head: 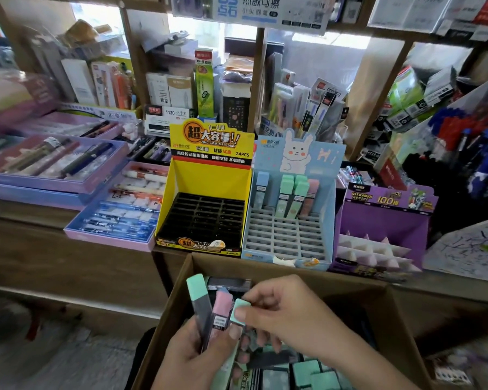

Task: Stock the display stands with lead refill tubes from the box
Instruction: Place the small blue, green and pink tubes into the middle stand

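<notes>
Over the cardboard box (268,270) my left hand (197,353) grips a bunch of lead refill tubes (203,305) with mint and pink caps. My right hand (282,308) pinches the mint cap (239,312) of one tube in that bunch. More tubes (307,372) lie in the box below. On the counter stand three displays: a yellow stand (209,164) with bare black slots, a light blue rabbit stand (293,235) with several tubes (289,195) in its back row, and a purple stand (383,220) with bare slots.
Purple trays of pens (54,161) and a tray of blue and red pens (124,209) lie left of the stands. Shelves behind hold boxed stationery (175,91). A rack of blue and red pens (468,136) stands at the right.
</notes>
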Available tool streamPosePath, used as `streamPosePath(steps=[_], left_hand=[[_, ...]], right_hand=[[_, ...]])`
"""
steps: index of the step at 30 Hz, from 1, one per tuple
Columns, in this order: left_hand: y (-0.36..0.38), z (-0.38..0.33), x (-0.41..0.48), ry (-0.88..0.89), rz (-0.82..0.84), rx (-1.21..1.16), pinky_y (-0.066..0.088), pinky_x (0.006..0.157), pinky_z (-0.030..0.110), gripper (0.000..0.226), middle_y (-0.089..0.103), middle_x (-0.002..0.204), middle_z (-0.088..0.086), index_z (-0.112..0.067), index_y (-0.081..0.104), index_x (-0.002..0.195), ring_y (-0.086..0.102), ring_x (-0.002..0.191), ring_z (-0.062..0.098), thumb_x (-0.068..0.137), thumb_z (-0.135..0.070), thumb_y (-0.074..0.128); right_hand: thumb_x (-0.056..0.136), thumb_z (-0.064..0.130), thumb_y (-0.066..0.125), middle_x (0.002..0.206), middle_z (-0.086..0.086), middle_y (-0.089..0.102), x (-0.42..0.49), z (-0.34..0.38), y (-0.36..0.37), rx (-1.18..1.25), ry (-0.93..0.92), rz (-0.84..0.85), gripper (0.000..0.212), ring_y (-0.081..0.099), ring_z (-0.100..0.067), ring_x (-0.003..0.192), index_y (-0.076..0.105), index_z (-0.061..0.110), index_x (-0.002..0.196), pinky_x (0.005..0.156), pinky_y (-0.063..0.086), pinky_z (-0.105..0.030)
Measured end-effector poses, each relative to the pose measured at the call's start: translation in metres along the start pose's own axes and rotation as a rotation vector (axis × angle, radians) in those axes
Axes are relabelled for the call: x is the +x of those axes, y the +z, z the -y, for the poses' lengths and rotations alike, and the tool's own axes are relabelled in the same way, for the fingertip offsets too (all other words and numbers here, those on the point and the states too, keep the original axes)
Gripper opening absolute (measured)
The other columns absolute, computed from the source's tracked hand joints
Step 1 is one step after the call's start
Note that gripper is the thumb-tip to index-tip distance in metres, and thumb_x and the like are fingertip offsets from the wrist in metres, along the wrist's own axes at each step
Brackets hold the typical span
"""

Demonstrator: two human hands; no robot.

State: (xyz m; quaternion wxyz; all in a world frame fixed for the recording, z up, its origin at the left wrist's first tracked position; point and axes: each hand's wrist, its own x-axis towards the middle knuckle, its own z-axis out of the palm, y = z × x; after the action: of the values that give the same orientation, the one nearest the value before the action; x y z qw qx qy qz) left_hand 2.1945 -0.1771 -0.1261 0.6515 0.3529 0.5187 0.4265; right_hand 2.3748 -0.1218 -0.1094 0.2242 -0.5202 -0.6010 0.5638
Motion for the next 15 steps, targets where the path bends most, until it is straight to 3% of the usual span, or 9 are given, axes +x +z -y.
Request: streamPosePath(steps=[3,7,10,15], left_hand=[[0.001,-0.002,0.001,-0.025,-0.009,-0.029,0.058,0.065,0.036,0.039,0.076,0.085,0.022,-0.036,0.078,0.102,0.073,0.070,0.031,0.064,-0.037,0.083],[0.004,0.004,0.005,-0.079,-0.096,-0.097,0.059,0.056,0.034,0.021,0.075,0.082,0.026,-0.021,0.074,0.106,0.074,0.068,0.038,0.087,-0.023,0.067],[0.003,0.005,0.007,-0.118,-0.130,-0.144,0.059,0.057,0.037,0.016,0.073,0.082,0.031,-0.014,0.069,0.108,0.072,0.066,0.043,0.095,-0.016,0.061],[0.003,0.002,0.003,-0.087,-0.144,-0.121,0.050,0.044,0.029,0.015,0.070,0.072,0.032,0.000,0.068,0.107,0.061,0.043,0.031,0.094,-0.004,0.061]], right_hand=[[0.092,0.026,0.079,0.082,-0.018,0.078,0.000,-0.003,0.002,0.099,-0.004,-0.007,0.012,0.068,-0.022,0.064,0.079,0.014,0.091,0.050,0.052,-0.026],[0.091,0.017,0.079,0.080,-0.016,0.076,-0.002,0.000,-0.007,0.167,-0.052,-0.092,0.004,0.069,-0.022,0.062,0.078,0.014,0.093,0.049,0.052,-0.027],[0.090,0.013,0.080,0.079,-0.013,0.076,-0.005,0.009,-0.026,0.165,-0.133,-0.227,0.011,0.071,-0.023,0.060,0.074,0.010,0.098,0.047,0.053,-0.027],[0.091,0.008,0.076,0.078,-0.014,0.078,-0.007,0.034,-0.071,0.134,-0.337,-0.470,0.007,0.076,-0.033,0.069,0.074,0.005,0.097,0.057,0.063,-0.034]])
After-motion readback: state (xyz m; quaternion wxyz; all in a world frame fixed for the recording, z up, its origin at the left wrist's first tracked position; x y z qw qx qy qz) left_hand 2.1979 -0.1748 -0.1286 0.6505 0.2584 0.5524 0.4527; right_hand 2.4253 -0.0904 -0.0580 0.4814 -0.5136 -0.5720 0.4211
